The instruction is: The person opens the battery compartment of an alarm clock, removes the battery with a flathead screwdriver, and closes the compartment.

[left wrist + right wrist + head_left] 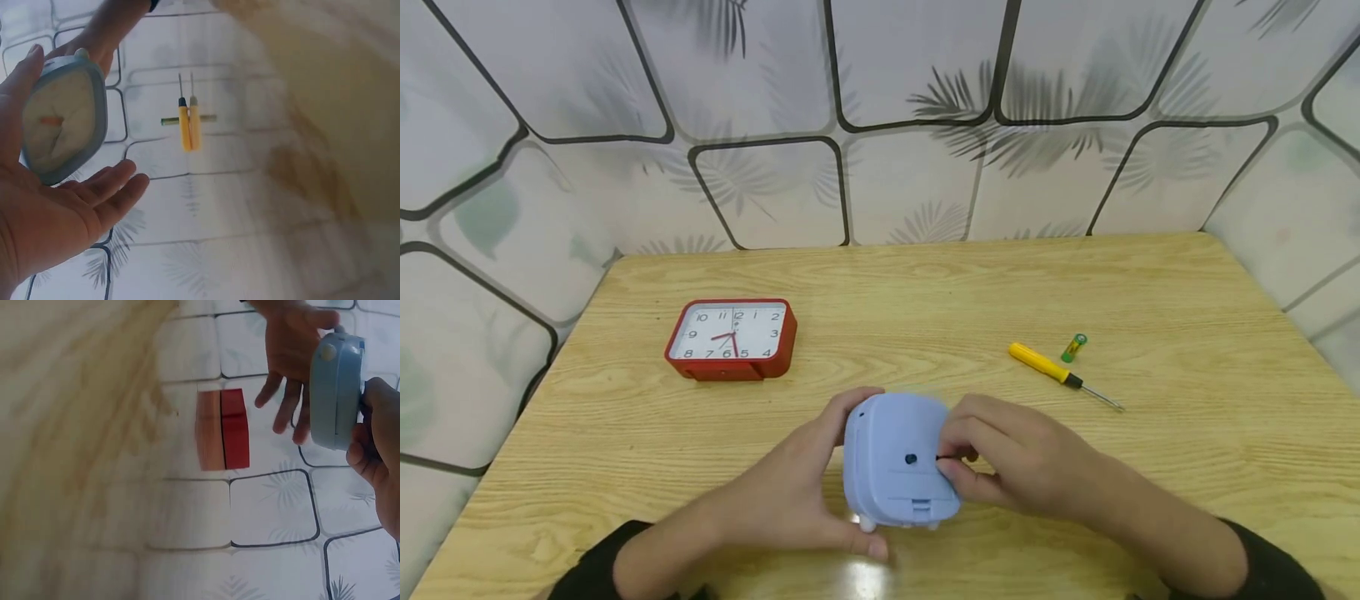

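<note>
A pale blue alarm clock (895,492) is held up with its back toward the head camera. Its dial (59,125) faces the left wrist camera. My left hand (805,483) reaches round the clock's left side, thumb by the small feet below, other fingers extended and spread behind it. At the right of the clock's back, my right hand (1007,454) pinches a small dark knob, mostly hidden by the fingertips. Another black knob (911,458) shows mid-back, above the battery cover (921,507).
A red rectangular clock (730,337) lies face up at the left of the wood-grain table (895,317). To the right are a yellow-handled screwdriver (1045,364) and a green battery (1074,347). Patterned wall panels (910,183) border the table's back edge.
</note>
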A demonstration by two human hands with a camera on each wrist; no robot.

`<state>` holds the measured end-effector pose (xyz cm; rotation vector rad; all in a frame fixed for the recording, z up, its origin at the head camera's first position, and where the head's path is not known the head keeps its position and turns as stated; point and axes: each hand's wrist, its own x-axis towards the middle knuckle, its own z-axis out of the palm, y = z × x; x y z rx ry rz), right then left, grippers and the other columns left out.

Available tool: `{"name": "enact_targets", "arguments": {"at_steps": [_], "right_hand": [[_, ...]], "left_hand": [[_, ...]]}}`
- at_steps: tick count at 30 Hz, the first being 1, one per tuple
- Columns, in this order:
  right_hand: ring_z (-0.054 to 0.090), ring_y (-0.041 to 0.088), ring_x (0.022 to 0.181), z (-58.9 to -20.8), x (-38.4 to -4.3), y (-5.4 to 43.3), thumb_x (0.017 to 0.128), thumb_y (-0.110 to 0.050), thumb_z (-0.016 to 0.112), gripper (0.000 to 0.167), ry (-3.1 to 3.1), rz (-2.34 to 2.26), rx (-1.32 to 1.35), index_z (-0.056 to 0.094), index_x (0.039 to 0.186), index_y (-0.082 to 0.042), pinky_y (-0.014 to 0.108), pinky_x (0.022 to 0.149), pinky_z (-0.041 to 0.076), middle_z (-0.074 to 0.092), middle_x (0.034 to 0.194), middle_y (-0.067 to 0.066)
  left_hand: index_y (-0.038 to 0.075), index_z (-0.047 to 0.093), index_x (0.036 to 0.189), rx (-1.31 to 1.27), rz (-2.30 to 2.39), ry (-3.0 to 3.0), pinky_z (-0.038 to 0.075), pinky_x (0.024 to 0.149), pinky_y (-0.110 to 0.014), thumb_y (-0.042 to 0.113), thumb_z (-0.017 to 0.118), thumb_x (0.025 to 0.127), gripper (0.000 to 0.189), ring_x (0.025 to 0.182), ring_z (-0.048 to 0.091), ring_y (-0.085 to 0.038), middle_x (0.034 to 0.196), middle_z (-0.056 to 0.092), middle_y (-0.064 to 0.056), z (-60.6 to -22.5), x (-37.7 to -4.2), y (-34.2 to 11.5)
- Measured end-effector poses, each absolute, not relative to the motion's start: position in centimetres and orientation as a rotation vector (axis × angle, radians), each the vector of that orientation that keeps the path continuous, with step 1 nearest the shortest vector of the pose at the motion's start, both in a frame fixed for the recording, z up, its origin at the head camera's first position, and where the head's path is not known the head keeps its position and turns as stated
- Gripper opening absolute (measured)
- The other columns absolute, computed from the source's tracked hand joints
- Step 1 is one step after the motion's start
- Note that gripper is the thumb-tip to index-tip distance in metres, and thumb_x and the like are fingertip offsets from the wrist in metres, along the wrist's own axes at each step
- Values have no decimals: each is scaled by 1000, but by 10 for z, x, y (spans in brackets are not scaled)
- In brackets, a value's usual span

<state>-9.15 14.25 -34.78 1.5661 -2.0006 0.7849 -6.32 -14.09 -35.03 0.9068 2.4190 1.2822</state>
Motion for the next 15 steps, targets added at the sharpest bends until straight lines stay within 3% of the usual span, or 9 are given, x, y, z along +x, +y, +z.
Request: {"name": "enact_targets", "arguments": {"at_steps": [4,8,15], "right_hand": [[60,6,79,-348,-86,138,111,-20,54,23,-1972,863,1572,65,97,-5,6,76,54,63,95,0],[61,8,80,-350,-85,134,110,-17,57,20,-1929,933,1578,64,99,-2,6,76,54,63,97,2],[65,10,81,-350,-85,132,108,-17,61,20,-1883,980,1580,67,102,1,8,77,56,67,97,4]], "left_hand": [[16,28,160,955,1450,2333,51,115,-34,30,103,68,119,133,62,-11,150,58,10,-350,-59,-140],[11,30,158,1139,1625,2279,56,109,-34,23,101,72,112,130,63,-16,150,57,-4,-354,-59,-138],[4,32,156,1301,1801,2235,61,103,-35,9,98,67,110,122,64,-19,143,60,-15,-357,-61,-135]]}}
